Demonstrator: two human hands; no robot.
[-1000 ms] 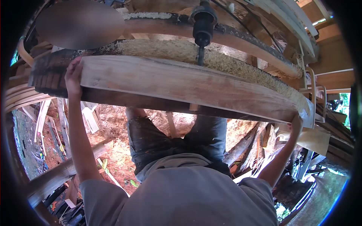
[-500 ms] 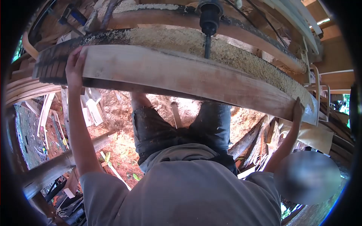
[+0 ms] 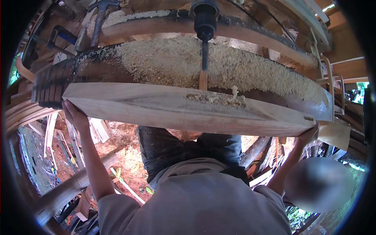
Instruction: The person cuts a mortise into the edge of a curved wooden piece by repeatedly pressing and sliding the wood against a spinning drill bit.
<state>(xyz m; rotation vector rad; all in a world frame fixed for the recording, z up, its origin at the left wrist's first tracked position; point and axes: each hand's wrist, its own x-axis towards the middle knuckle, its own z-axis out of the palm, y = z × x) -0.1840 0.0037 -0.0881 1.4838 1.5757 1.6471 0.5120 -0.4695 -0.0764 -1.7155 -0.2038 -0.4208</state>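
A long pale wooden plank (image 3: 164,107) lies across the front of the work surface, with wood shavings (image 3: 215,100) on its upper face. My left hand (image 3: 75,114) grips its left end, fingers around the lower corner. At the right end my right hand (image 3: 309,135) holds the other corner. Beyond the plank, a dark drill bit (image 3: 205,55) hangs from a black chuck (image 3: 205,23) above the sawdust-covered table (image 3: 98,62); a slim light-brown wooden piece (image 3: 203,80) shows just below the bit.
A curved beam (image 3: 250,33) runs behind the table. A hammer (image 3: 100,19) and a clamp-like tool (image 3: 58,39) lie at the upper left. Stacked boards (image 3: 21,103) stand at left. A round pole (image 3: 74,182) and scrap wood are on the ground.
The plank has come toward my body, away from the bit, and tilted so its shaving-covered upper face shows. More of the sawdusty table is exposed. Both hands have moved with it.
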